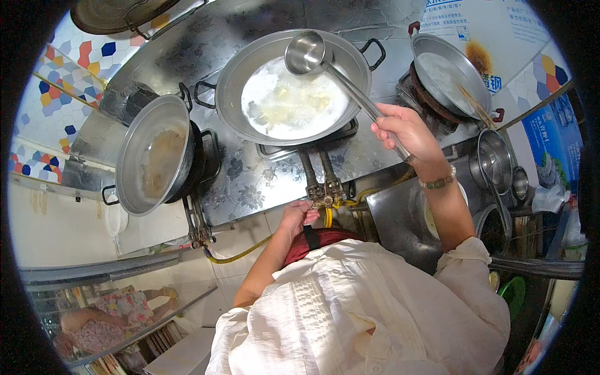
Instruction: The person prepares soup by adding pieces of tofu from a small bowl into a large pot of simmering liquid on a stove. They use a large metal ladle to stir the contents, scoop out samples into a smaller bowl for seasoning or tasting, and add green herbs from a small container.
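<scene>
My right hand (405, 131) is closed around the handle of a metal ladle (304, 51), whose bowl hangs over the far side of a large two-handled metal pan (225, 93). White foamy liquid with pale yellowish pieces (295, 101) fills much of that pan. Below the pan, my left hand (298, 215) has its fingertips at the valve assembly of a gas burner (328, 192); whether they grip a knob is unclear. A bracelet of beads circles my right wrist.
Another pan (126, 154) with brownish contents sits at left. At right, a smaller pan (438, 79) holds whitish liquid and chopsticks (476, 108). Metal pots (490, 161) stand below it. A yellow hose (243, 253) runs beneath the counter. A person (112, 314) is at lower left.
</scene>
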The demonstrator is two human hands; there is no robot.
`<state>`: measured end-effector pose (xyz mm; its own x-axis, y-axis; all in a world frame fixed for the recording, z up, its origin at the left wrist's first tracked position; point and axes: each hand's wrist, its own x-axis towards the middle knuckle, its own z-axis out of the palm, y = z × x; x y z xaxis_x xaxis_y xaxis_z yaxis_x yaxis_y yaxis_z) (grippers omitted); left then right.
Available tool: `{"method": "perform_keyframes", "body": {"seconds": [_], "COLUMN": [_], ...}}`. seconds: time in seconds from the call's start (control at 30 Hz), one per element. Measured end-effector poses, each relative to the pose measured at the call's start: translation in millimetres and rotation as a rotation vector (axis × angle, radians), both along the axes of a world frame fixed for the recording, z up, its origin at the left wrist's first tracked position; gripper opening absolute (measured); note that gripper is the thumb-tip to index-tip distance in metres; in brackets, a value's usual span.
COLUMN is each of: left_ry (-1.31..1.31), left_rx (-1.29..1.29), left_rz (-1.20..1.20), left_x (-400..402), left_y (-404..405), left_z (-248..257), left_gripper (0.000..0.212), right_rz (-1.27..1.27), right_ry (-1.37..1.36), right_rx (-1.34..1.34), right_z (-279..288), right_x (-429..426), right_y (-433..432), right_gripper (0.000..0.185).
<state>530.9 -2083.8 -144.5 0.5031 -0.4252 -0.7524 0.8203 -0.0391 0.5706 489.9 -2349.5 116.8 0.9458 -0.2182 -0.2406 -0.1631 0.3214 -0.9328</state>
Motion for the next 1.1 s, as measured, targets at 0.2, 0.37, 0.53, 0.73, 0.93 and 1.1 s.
{"method": "perform_keyframes", "body": {"seconds": [0.2, 0.37, 0.53, 0.73, 0.93, 1.1], "left_ry": [0.019, 0.008, 0.004, 0.019, -0.006, -0.009], "left_rx": [0.006, -0.018, -0.038, -0.079, -0.043, -0.084], "left_rz": [-0.003, 0.006, 0.013, 0.035, 0.053, 0.031], "left_x": [2, 2, 2, 0, 0, 1], "left_y": [0, 1, 1, 2, 0, 1], "left_z": [-3, -3, -5, -7, 4, 3], "left_gripper": [0.02, 0.019, 0.017, 0.014, 0.009, 0.007], "right_rz": [0.09, 0.085, 0.101, 0.159, 0.181, 0.196], "right_ry": [0.032, 0.072, 0.058, 0.05, 0.055, 0.073], "right_rx": [-0.064, -0.146, -0.205, -0.295, -0.318, -0.282], "right_z": [2, 7, 8, 9, 13, 21], "right_x": [12, 25, 37, 47, 51, 50], "right_y": [-3, -3, -6, -8, -7, -2], "right_gripper": [0.05, 0.048, 0.016, 0.011, 0.009, 0.012]}}
